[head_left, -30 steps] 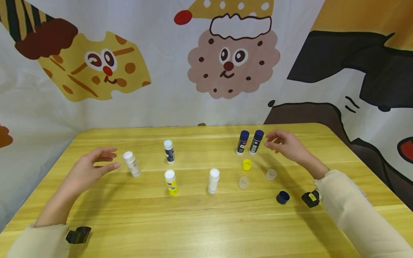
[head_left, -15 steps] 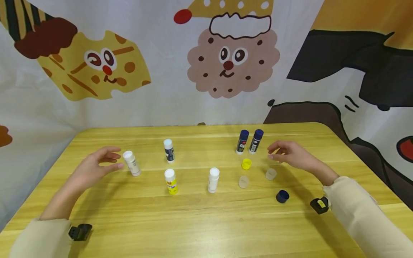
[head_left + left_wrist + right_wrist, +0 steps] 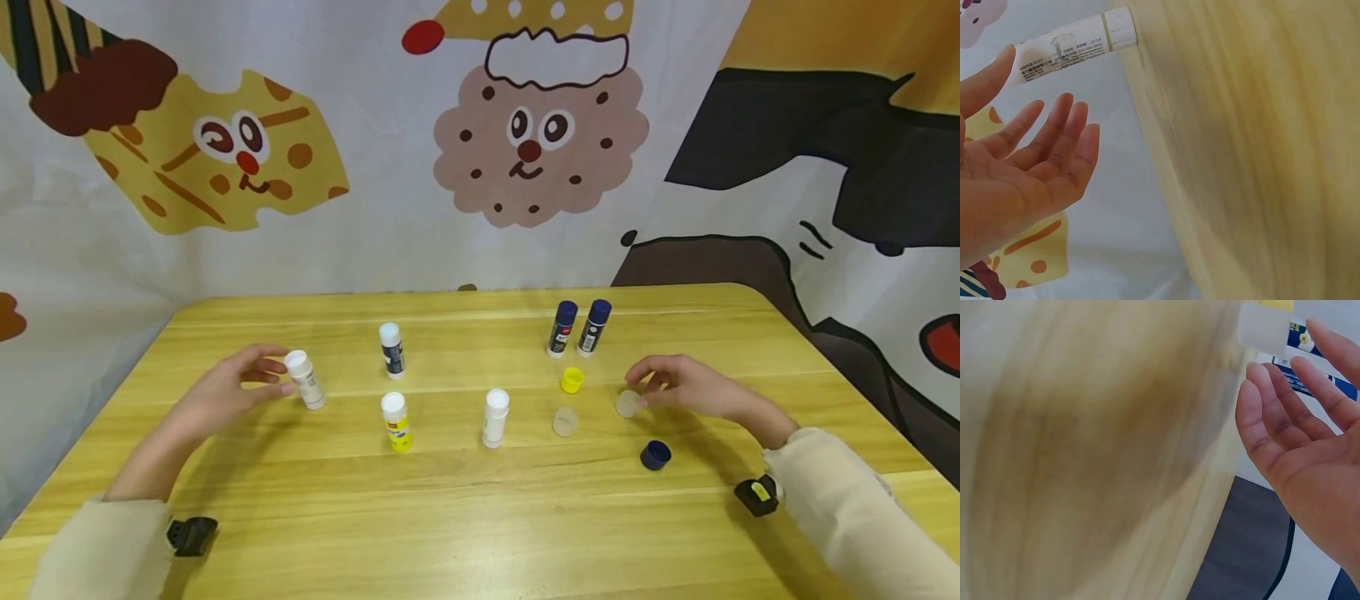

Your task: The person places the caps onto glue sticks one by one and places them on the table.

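Observation:
My left hand (image 3: pixel 228 392) is spread beside a white glue stick (image 3: pixel 306 382) standing at the left. In the left wrist view its thumb overlaps the upper end of that glue stick (image 3: pixel 1075 47), while the other fingers hang apart from it. At the right, my right hand (image 3: pixel 697 392) is low over a translucent cap (image 3: pixel 627 404), its thumb and fingers parted around it. The right wrist view has the cap (image 3: pixel 1264 328) just ahead of the fingertips. A second translucent cap (image 3: pixel 565 422) and a yellow cap (image 3: pixel 572 380) lie nearby; a dark blue cap (image 3: pixel 656 455) is nearer me.
Two dark blue-capped glue sticks stand at the back right, including one glue stick (image 3: pixel 594 328). A dark-labelled glue stick (image 3: pixel 392 350), a yellow-labelled glue stick (image 3: pixel 397 422) and another white glue stick (image 3: pixel 495 418) stand mid-table. A cartoon-printed cloth (image 3: pixel 390 167) hangs behind the wooden table (image 3: pixel 450 517).
My right hand has come down and nearer, from beside the blue-capped glue sticks to the translucent cap. My left hand has moved right, up to the white glue stick.

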Demonstrator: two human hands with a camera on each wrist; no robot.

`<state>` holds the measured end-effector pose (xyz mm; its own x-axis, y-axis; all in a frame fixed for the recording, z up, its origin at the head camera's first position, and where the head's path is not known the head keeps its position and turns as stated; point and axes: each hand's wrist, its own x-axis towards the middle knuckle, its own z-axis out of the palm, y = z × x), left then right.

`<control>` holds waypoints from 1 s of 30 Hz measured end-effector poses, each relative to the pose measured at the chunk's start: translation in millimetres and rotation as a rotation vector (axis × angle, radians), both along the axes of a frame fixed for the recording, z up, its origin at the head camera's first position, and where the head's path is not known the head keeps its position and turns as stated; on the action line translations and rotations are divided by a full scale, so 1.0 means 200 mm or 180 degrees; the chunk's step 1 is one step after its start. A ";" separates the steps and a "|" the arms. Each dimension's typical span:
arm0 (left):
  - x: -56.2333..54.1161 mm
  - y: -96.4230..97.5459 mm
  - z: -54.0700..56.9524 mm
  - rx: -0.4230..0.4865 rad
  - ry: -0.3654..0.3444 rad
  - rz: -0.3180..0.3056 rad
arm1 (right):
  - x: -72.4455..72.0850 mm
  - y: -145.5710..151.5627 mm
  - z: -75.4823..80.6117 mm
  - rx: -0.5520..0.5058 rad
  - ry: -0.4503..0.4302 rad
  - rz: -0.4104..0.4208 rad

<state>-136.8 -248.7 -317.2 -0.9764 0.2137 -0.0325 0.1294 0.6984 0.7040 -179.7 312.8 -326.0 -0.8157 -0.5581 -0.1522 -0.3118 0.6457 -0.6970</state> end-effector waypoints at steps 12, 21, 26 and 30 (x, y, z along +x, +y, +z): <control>-0.04 0.03 -0.02 0.0026 0.0034 -0.0120 | 0.01 0.01 -0.05 -0.0077 -0.0139 0.0037; -0.05 0.04 -0.02 0.0005 0.0098 -0.0132 | 0.00 0.01 -0.08 -0.0126 -0.0094 0.0060; -0.05 0.04 -0.03 -0.0044 0.0085 -0.0126 | 0.00 0.01 -0.09 -0.0114 -0.0068 0.0050; -0.05 0.05 -0.03 -0.0057 0.0081 -0.0127 | 0.00 0.01 -0.09 -0.0124 -0.0073 0.0028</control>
<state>-147.1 -239.6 -323.8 -0.9676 0.2521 -0.0119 0.1751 0.7047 0.6875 -178.8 314.6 -343.3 -0.8072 -0.5712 -0.1488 -0.3011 0.6152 -0.7286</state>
